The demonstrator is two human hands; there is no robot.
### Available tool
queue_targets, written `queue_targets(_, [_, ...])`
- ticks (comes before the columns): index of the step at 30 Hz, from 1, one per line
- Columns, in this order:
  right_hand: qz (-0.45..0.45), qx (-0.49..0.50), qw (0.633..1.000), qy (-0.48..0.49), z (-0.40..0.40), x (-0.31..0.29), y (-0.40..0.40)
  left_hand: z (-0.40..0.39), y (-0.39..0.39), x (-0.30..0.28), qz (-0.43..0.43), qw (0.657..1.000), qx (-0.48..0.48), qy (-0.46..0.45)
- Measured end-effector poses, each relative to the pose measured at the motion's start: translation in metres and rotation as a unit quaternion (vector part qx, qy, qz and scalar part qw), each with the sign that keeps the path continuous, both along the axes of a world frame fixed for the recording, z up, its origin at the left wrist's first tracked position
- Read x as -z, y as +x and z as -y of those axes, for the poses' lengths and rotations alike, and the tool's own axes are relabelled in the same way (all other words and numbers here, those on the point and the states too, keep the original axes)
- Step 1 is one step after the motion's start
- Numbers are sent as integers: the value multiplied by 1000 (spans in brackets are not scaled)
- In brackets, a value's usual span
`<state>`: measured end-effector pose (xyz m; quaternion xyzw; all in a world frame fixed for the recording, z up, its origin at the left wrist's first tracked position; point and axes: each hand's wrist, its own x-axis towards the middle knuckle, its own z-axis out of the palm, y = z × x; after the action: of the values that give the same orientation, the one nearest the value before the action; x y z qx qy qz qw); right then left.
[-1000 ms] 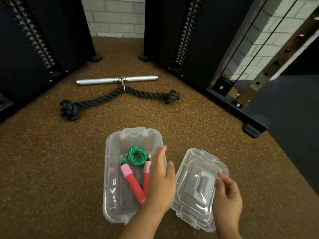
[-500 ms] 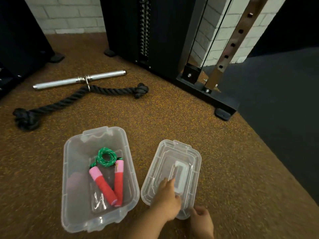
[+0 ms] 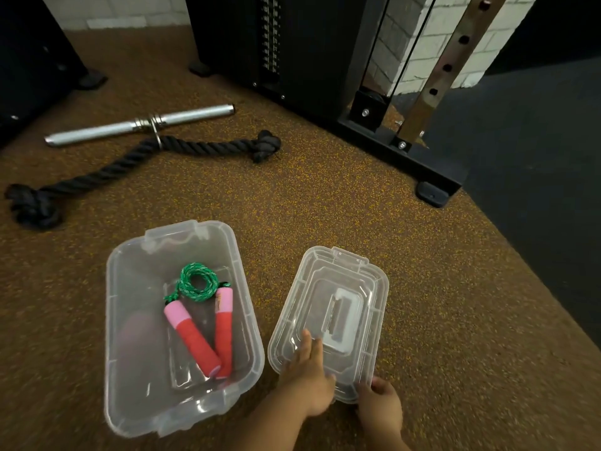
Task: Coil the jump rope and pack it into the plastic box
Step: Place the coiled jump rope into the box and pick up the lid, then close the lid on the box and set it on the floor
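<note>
The clear plastic box sits open on the speckled brown floor. Inside it lies the jump rope: a small green coil at the far end and two red-and-pink handles angled toward me. The clear lid lies on the floor just right of the box. My left hand rests on the lid's near left corner with fingers flat on top. My right hand grips the lid's near edge from below right.
A black knotted rope attachment and a chrome bar lie on the floor beyond the box. A black cable machine and its base foot stand at the back right. Dark flooring starts at the right.
My left hand left the box and moved right onto the lid. My right hand slid to the lid's near edge. The view shifted right.
</note>
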<state>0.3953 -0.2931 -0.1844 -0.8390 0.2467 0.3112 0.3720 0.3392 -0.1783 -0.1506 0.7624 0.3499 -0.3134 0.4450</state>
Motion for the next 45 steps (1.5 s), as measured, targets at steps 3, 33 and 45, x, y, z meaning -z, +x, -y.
queue_targets(3, [11,27,999,20,0,-5,-2,0,3,-3,6,1000,-20,-12])
queue_targets(33, [135,-254,928,237,-80,-185,-35,-106,-115,-181,311,754,-547,-189])
queue_targets(45, [87,-387,902,169,-125,-161,-78,-120,-201,-133,192,831,-522,19])
